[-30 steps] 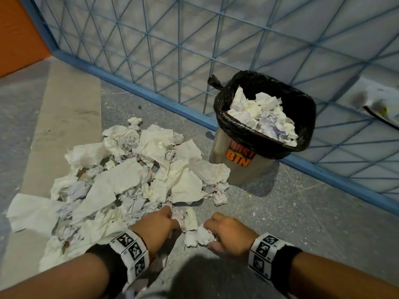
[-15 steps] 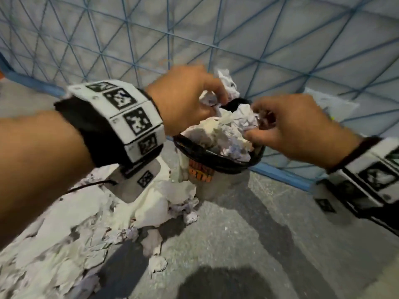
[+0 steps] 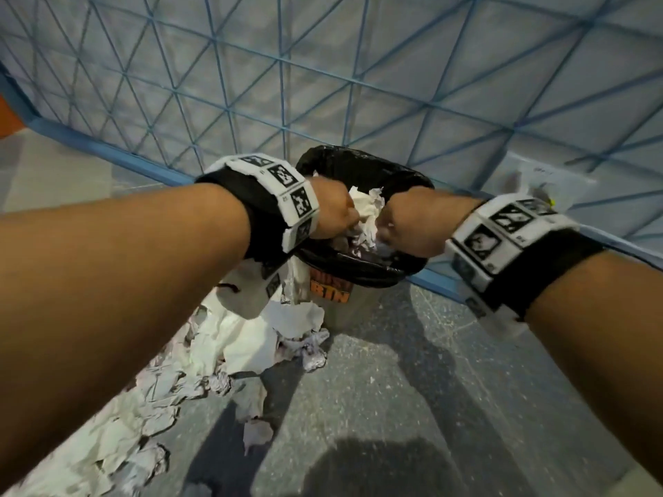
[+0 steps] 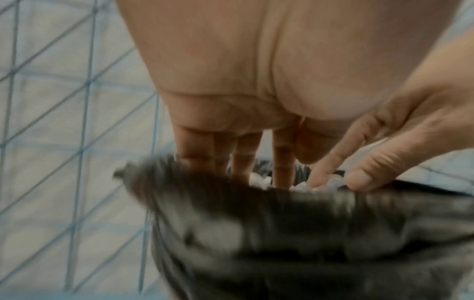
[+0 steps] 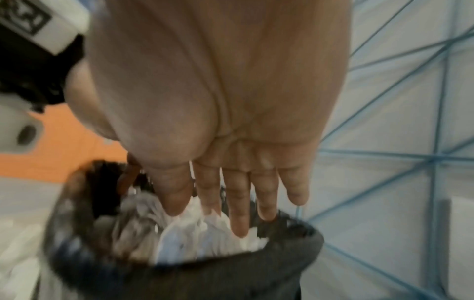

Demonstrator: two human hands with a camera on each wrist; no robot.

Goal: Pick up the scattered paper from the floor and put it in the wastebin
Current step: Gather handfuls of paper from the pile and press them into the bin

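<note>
The wastebin (image 3: 358,272), lined with a black bag, stands against the blue mesh fence and is heaped with crumpled white paper (image 3: 364,213). Both hands are over its mouth. My left hand (image 3: 333,209) and right hand (image 3: 412,220) press down on the paper side by side. In the left wrist view the left hand's fingers (image 4: 246,162) point straight down into the bag (image 4: 282,233). The right wrist view shows my right hand (image 5: 231,203) with straight fingers touching the paper (image 5: 200,233) inside the bag rim (image 5: 231,270). More scattered paper (image 3: 244,338) lies on the floor left of the bin.
A blue wire-mesh fence (image 3: 323,84) with a blue base rail (image 3: 107,152) runs right behind the bin. The pile of paper spreads to the lower left (image 3: 107,443). Bare grey concrete floor (image 3: 394,407) lies in front of and to the right of the bin.
Both hands took crumpled paper from the floor, lifted it over the bin, then let go of it. They now press down into the bin with straight fingers.
</note>
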